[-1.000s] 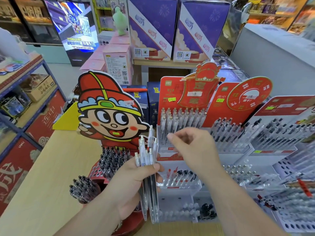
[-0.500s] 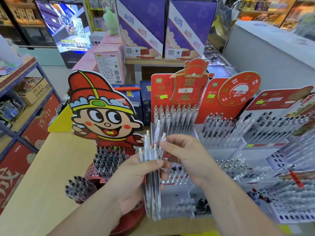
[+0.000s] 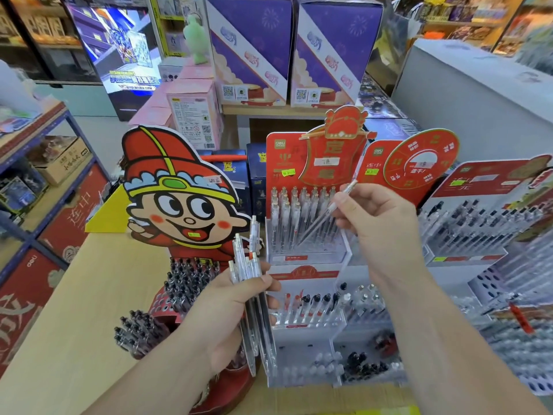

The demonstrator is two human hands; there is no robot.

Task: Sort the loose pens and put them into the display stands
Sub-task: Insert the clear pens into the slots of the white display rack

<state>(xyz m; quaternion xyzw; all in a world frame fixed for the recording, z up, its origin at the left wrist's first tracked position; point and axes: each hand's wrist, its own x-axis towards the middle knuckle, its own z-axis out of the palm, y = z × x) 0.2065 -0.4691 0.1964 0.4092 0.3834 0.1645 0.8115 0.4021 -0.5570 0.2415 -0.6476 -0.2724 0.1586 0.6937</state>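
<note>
A bundle of clear pens (image 3: 250, 274) is gripped upright by the left hand (image 3: 236, 307); a single pen (image 3: 326, 215) is pinched, tilted, by the right hand (image 3: 380, 226) over the red display stand (image 3: 302, 235).

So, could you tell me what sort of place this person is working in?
Most likely a stationery or gift shop: tiered pen stands with price stickers, boxed goods stacked behind, and stocked shelves alongside.
</note>
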